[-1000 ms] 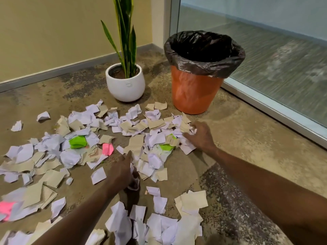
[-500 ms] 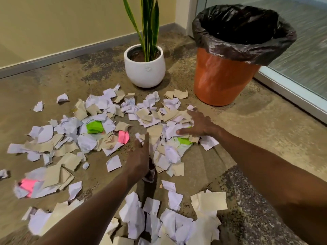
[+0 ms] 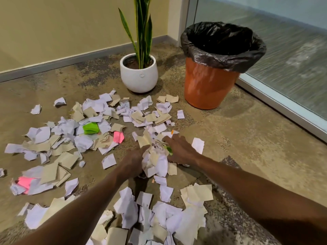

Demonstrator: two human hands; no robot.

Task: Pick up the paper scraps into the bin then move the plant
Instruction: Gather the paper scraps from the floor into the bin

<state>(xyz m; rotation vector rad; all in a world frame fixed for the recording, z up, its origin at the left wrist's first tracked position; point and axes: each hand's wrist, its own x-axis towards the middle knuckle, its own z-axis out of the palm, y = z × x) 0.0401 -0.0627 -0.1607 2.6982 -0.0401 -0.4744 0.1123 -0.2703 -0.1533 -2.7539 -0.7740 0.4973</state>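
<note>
Torn white and tan paper scraps [image 3: 99, 119] lie spread over the brown carpet, with more heaped at the near edge [image 3: 159, 214]. My left hand [image 3: 134, 160] and my right hand [image 3: 180, 149] press a small heap of scraps [image 3: 156, 161] between them from either side. The right hand's fingers lie stretched over the heap. The left hand's fingers are hidden behind the paper. A snake plant in a white pot [image 3: 138, 75] stands at the back. To its right is an orange bin [image 3: 208, 85] lined with a black bag.
A green scrap [image 3: 91, 128] and a pink scrap [image 3: 118, 137] lie in the left spread; another pink one [image 3: 24, 182] lies far left. A glass partition with a metal sill [image 3: 283, 106] runs along the right. A yellow wall with a grey baseboard [image 3: 53, 62] closes the back.
Both hands have swept inward and toward me, bunching scraps into a heap between them. The right hand left a few pieces behind near the bin.
</note>
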